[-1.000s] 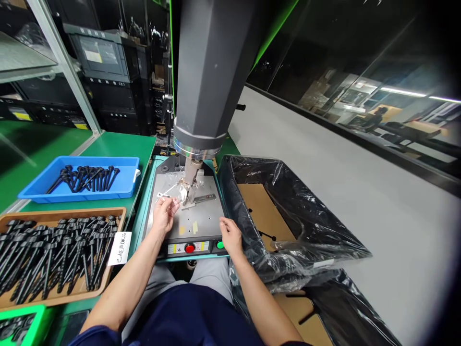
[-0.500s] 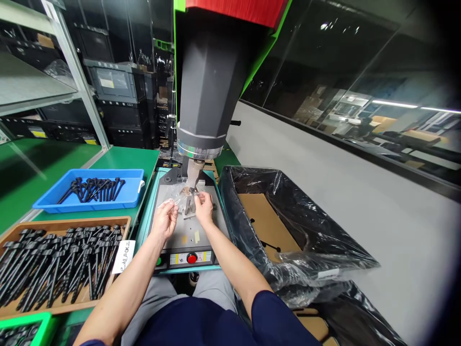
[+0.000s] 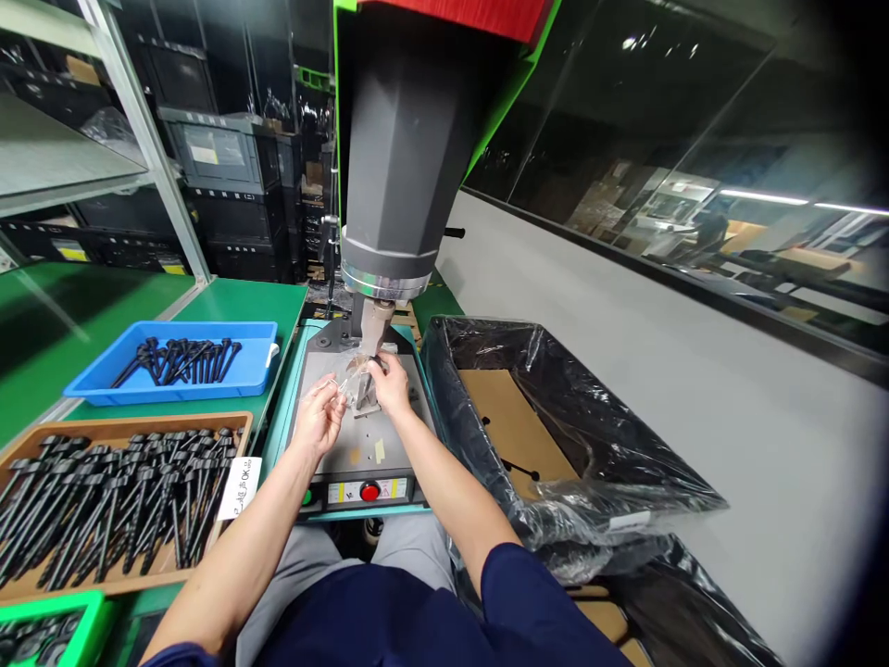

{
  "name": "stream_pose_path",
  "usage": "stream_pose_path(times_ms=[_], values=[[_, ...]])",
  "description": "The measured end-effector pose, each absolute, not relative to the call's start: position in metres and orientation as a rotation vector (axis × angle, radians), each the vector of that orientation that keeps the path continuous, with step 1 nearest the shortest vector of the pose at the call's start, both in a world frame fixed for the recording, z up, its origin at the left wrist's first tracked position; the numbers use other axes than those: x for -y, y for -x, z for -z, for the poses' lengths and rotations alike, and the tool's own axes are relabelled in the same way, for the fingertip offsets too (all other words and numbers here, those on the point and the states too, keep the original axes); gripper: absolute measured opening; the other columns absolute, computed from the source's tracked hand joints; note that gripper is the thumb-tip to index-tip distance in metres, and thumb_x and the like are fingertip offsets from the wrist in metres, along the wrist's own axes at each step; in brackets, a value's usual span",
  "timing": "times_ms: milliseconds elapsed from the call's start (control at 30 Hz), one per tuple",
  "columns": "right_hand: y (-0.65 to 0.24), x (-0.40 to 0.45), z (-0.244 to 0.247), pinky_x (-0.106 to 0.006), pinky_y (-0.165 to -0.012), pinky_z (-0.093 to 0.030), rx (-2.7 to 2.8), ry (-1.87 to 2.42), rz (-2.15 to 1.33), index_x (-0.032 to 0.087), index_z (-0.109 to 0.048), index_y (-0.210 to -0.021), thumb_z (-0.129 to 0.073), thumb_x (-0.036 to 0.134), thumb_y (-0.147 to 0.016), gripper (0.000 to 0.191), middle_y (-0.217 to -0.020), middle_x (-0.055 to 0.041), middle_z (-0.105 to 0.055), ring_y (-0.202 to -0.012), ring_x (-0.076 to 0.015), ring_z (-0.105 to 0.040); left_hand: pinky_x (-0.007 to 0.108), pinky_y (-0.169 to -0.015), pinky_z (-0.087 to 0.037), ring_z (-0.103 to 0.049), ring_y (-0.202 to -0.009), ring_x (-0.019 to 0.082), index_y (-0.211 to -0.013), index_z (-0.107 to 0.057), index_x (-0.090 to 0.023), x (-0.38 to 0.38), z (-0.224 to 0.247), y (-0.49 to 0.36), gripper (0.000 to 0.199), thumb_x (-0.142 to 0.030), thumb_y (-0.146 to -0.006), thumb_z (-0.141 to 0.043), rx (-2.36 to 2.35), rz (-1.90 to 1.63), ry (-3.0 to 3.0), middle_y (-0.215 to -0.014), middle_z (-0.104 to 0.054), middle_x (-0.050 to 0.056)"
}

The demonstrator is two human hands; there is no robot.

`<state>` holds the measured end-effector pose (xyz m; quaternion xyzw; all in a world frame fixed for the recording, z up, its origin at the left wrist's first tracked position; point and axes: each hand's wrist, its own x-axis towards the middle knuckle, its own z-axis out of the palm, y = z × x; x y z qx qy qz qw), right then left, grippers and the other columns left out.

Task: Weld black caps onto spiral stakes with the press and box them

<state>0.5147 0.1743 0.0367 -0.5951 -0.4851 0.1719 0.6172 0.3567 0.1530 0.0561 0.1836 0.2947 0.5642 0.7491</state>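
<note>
"超声OK品" reads the white card (image 3: 240, 488) on the tan tray (image 3: 149, 424)! Left hand (image 3: 319, 417), fingertips together, pinches thin clear film (image 3: 339, 385); right hand (image 3: 393, 385), fingers closed, grips a dark part (image 3: 376, 361) right beneath the press horn (image 3: 376, 324). Its long axis? Too covered to tell.

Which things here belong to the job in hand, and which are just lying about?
Seemingly in use:
thin pale piece at the left hand, too small to identify
machine head, its tip by the right hand
metal base plate below both hands
blue tray and brown tray of black parts, probably

Seemingly aside:
grey crate at the back
metal shelf on the left
</note>
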Motion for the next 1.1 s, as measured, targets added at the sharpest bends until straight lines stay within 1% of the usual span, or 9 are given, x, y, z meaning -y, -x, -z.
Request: stream_pose_path(times_ms=[133, 300, 400, 500, 633, 767, 867, 933, 1100], values=[[-0.515, -0.139, -0.021, -0.039, -0.096, -0.050, 1.006, 1.276, -0.508, 0.018, -0.064, -0.107, -0.064, 0.040, -0.080, 0.035, -0.116, -0.0109, -0.067, -0.107, -0.0234, -0.063, 0.012, -0.040, -0.047, -0.059, -0.047, 0.007, -0.105, -0.061, -0.014, -0.144, -0.040, -0.354, 0.036, -0.010, -0.070, -0.071, -0.677, -1.166, -0.487, -0.068, -0.062, -0.002], [-0.519, -0.086, 0.000, -0.040, -0.088, -0.054, 0.893, 1.179, -0.853, 0.018, -0.063, -0.101, -0.073, 0.046, -0.074, 0.040, -0.094, -0.0083, -0.072, -0.088, -0.0220, -0.069, 0.012, -0.038, -0.044, -0.058, -0.047, 0.006, -0.101, -0.062, -0.016, -0.135, -0.015, -0.350, 0.035, -0.015, -0.068, -0.075, -0.758, -1.107, -0.498, -0.069, -0.060, -0.004], [-0.522, -0.061, 0.004, -0.040, -0.087, -0.055, 0.861, 1.190, -1.051, 0.019, -0.066, -0.103, -0.081, 0.045, -0.066, 0.048, -0.092, -0.0072, -0.074, -0.084, -0.0220, -0.071, 0.013, -0.040, -0.046, -0.062, -0.053, 0.008, -0.101, -0.062, -0.017, -0.127, 0.001, -0.344, 0.032, -0.025, -0.072, -0.075, -0.835, -1.075, -0.474, -0.072, -0.061, -0.003], [-0.520, -0.045, 0.002, -0.041, -0.090, -0.054, 0.910, 1.210, -1.048, 0.019, -0.068, -0.107, -0.083, 0.042, -0.064, 0.051, -0.093, -0.0067, -0.074, -0.087, -0.0220, -0.070, 0.016, -0.043, -0.048, -0.063, -0.056, 0.010, -0.097, -0.063, -0.015, -0.107, 0.018, -0.339, 0.032, -0.036, -0.074, -0.073, -0.980, -0.995, -0.458, -0.072, -0.062, -0.001], [-0.512, -0.034, -0.008, -0.038, -0.088, -0.054, 1.051, 1.247, -0.915, 0.020, -0.070, -0.107, -0.081, 0.038, -0.067, 0.046, -0.094, -0.0055, -0.074, -0.085, -0.0203, -0.069, 0.017, -0.046, -0.044, -0.059, -0.057, 0.010, -0.089, -0.064, -0.014, -0.070, 0.030, -0.338, 0.036, -0.038, -0.067, -0.079, -1.103, -0.999, -0.721, -0.065, -0.059, -0.002], [-0.499, -0.031, -0.020, -0.037, -0.087, -0.054, 1.138, 1.207, -0.893, 0.021, -0.071, -0.105, -0.080, 0.036, -0.069, 0.040, -0.093, -0.0044, -0.073, -0.085, -0.0195, -0.068, 0.027, -0.068, -0.054, -0.065, -0.087, 0.018, -0.099, -0.067, -0.017, -0.051, 0.014, -0.342, 0.036, -0.038, -0.071, -0.077, -0.990, -1.046, -1.211, -0.093, -0.067, 0.007], [-0.491, -0.032, -0.024, -0.036, -0.086, -0.054, 1.124, 1.173, -0.916, 0.022, -0.070, -0.103, -0.081, 0.035, -0.069, 0.038, -0.092, -0.0035, -0.072, -0.085, -0.0193, -0.068, 0.032, -0.082, -0.055, -0.062, -0.108, 0.022, -0.106, -0.067, -0.019, -0.054, 0.000, -0.345, 0.033, -0.035, -0.077, -0.072, -0.902, -1.063, -1.465, -0.117, -0.064, 0.010], [-0.487, -0.033, -0.025, -0.036, -0.085, -0.055, 1.105, 1.141, -0.942, 0.022, -0.070, -0.102, -0.081, 0.034, -0.069, 0.037, -0.092, -0.0031, -0.072, -0.085, -0.0192, -0.068, 0.033, -0.083, -0.054, -0.064, -0.104, 0.022, -0.107, -0.066, -0.020, -0.058, -0.003, -0.347, 0.031, -0.034, -0.080, -0.069, -0.885, -1.033, -1.527, -0.115, -0.066, 0.010], [-0.483, -0.032, -0.028, -0.036, -0.082, -0.057, 1.016, 1.058, -1.038, 0.022, -0.067, -0.103, -0.081, 0.036, -0.069, 0.040, -0.094, -0.0046, -0.073, -0.085, -0.0196, -0.069, 0.028, -0.067, -0.051, -0.063, -0.070, 0.015, -0.092, -0.068, -0.017, -0.054, -0.005, -0.340, 0.021, -0.036, -0.083, -0.066, -0.974, -0.962, -1.561, -0.083, -0.070, 0.004]])
